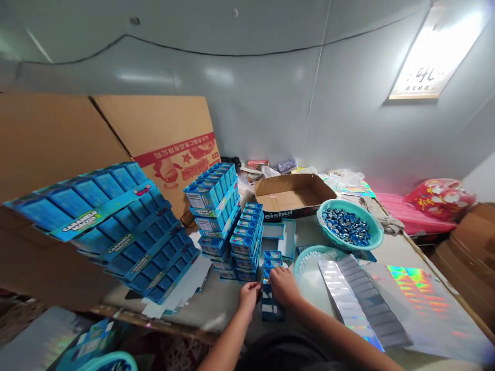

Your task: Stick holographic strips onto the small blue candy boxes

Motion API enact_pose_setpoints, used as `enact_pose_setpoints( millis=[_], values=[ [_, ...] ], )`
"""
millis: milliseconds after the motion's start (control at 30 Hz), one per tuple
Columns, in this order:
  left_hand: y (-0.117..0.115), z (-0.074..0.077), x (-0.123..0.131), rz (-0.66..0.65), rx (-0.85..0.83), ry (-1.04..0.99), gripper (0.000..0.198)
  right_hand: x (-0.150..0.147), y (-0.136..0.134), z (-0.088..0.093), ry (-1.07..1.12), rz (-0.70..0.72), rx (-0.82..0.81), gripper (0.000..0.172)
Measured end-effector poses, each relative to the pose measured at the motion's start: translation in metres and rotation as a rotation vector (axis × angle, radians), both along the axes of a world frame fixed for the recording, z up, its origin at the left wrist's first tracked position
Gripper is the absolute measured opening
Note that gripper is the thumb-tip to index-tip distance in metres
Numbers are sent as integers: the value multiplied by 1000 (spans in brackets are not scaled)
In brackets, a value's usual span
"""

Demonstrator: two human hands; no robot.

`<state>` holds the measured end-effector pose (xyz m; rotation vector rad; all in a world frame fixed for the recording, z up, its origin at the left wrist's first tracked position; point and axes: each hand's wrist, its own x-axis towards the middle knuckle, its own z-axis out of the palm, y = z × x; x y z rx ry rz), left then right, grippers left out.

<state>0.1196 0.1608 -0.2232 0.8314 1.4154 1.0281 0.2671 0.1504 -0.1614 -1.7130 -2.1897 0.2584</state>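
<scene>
A row of small blue boxes [272,288] lies on the grey table [220,304] in front of me. My right hand [284,286] rests on top of this row with its fingers curled down over the boxes. My left hand [248,296] is closed against the row's left side. Just beyond my hands stand stacks of the same small blue boxes [247,239]. A taller stack of blue display packs [214,206] rises behind them.
A large leaning pile of blue display packs [116,226] fills the left. A teal basin of blue-wrapped pieces [349,224], an empty teal basin [313,263], an open cardboard box [290,196] and holographic sheets [386,299] lie to the right. Flat cardboard [58,139] stands behind.
</scene>
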Motion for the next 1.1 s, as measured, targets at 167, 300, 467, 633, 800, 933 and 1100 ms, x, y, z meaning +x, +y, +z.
enact_pose_setpoints(
  millis=[167, 300, 467, 633, 800, 933, 1100],
  values=[
    [-16, -14, -12, -158, -123, 26, 35, 22, -5, 4, 138, -257, -40, 13],
    [-29, -5, -34, -192, -26, 51, 44, 53, -25, 0, 334, -233, 62, 8],
    [-35, 15, -40, -221, 138, 81, 62, 130, -73, 17, 390, -355, 267, 28],
    [-32, 24, -15, -253, 159, 68, 72, 212, -113, 32, -77, -836, 248, 37],
    [-35, 16, -13, -204, 133, 105, 75, 215, -114, 31, -111, -979, -252, 66],
    [-30, 9, -18, -193, 76, 180, 77, 187, -98, 35, -1, -745, -248, 61],
    [-36, 24, 0, -153, 185, 333, 73, 159, -96, 32, 147, -495, -328, 31]
  ],
)
